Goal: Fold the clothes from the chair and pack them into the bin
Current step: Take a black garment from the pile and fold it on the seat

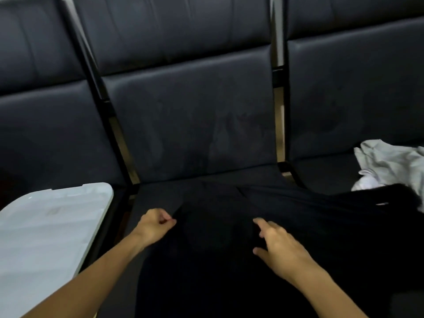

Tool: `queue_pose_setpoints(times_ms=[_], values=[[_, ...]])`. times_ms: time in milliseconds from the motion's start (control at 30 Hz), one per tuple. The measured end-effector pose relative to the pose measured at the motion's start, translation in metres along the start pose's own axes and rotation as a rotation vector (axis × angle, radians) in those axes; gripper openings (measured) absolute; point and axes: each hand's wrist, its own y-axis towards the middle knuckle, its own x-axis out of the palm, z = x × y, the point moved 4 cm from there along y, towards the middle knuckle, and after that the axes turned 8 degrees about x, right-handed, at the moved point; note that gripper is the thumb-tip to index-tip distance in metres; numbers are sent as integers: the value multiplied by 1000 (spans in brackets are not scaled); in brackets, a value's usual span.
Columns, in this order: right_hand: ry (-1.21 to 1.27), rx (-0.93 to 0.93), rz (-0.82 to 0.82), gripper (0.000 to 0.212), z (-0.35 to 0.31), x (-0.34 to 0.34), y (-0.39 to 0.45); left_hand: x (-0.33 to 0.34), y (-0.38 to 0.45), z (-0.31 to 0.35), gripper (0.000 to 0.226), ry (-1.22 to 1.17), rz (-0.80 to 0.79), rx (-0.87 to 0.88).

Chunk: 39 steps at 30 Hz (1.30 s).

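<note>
A black garment [229,260] lies spread over the middle seat of a row of dark padded chairs [190,115]. My left hand [156,223] pinches the garment's left edge with curled fingers. My right hand [277,244] rests on the cloth near its middle, fingers fairly straight and spread. On the right seat sits a crumpled pile of white and light grey clothes [390,164], with part of the black cloth reaching toward it. A white plastic bin lid or bin top [46,230] lies on the left seat.
Metal frame bars [278,88] separate the seats. The chair backs rise behind the garment. The picture is dark and slightly blurred.
</note>
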Motion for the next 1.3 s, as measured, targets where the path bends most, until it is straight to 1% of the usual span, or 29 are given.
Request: queue_pose_setpoints(times_ms=[67, 133, 200, 233, 300, 333, 400, 433, 467, 500, 533, 567, 600, 633, 667, 700, 733, 767, 833, 867, 967, 1033, 1067, 1133, 1167, 1200, 1233, 1267, 1300], values=[[-53, 39, -42, 52, -3, 9, 2, 5, 1, 11, 34, 10, -29, 34], [-62, 49, -27, 32, -7, 10, 2, 14, 2, 29, 45, 61, -57, 116], [-89, 35, -31, 13, -11, 12, 1, 22, 6, 40, 44, 43, -19, 144], [-99, 26, -46, 12, -12, 14, 1, 25, 6, 44, 37, -8, 13, 138], [-81, -5, -126, 11, -12, 16, 0, 23, 1, 50, 16, -250, 78, 117], [-50, -14, -188, 9, -12, 14, -2, 20, -7, 51, 14, -413, 116, 96], [38, -41, -347, 7, -12, 7, -7, 8, -30, 43, 27, -675, 198, 41], [75, -58, -447, 9, -14, 4, -11, 2, -46, 35, 27, -752, 165, 26], [107, -68, -562, 9, -15, 2, -15, -3, -64, 27, 22, -792, 61, 12], [149, -78, -660, 9, -17, 0, -19, -7, -82, 18, 22, -803, -97, -23], [192, -89, -690, 9, -16, -2, -19, -9, -101, 11, 34, -770, -286, -88], [238, -92, -631, 10, -12, -2, -14, -10, -118, 4, 50, -713, -448, -149], [288, -74, -475, 15, -5, -4, -5, -10, -130, 0, 66, -662, -549, -197], [313, -39, -252, 19, 5, -9, 6, -9, -135, -1, 76, -620, -571, -229], [300, -9, -17, 21, 15, -15, 15, -9, -136, 0, 82, -582, -522, -243], [248, -9, 166, 18, 22, -19, 20, -8, -132, 2, 83, -544, -435, -253], [181, -32, 267, 15, 25, -20, 23, -6, -125, 6, 78, -502, -358, -246], [90, -52, 288, 19, 25, -17, 26, -3, -120, 9, 69, -448, -321, -230], [-66, -5, 220, 47, 25, -5, 31, 2, -111, 17, 51, -292, -321, -183], [-103, 27, 206, 56, 25, -3, 34, 5, -109, 19, 45, -212, -323, -153], [-131, 83, 264, 67, 18, -1, 46, 10, -103, 19, 33, -70, -303, -89], [-61, 118, 319, 64, 14, -6, 54, 9, -100, 19, 34, -35, -263, -66], [2, 123, 325, 60, 11, -6, 57, 4, -98, 18, 35, -8, -205, -54], [155, 153, 299, 43, 9, -5, 61, -4, -95, 16, 35, 15, -32, -27], [247, 176, 272, 30, 9, -6, 63, -7, -92, 15, 30, -16, 34, -24], [347, 198, 234, 19, 10, -6, 65, -8, -91, 13, 22, -105, 54, -38], [458, 212, 194, 10, 10, -7, 67, -7, -90, 11, 18, -249, 30, -77], [556, 220, 159, 7, 9, -10, 68, -5, -89, 8, 24, -408, -28, -134], [638, 215, 149, 9, 8, -13, 69, -2, -89, 5, 32, -537, -105, -200]])
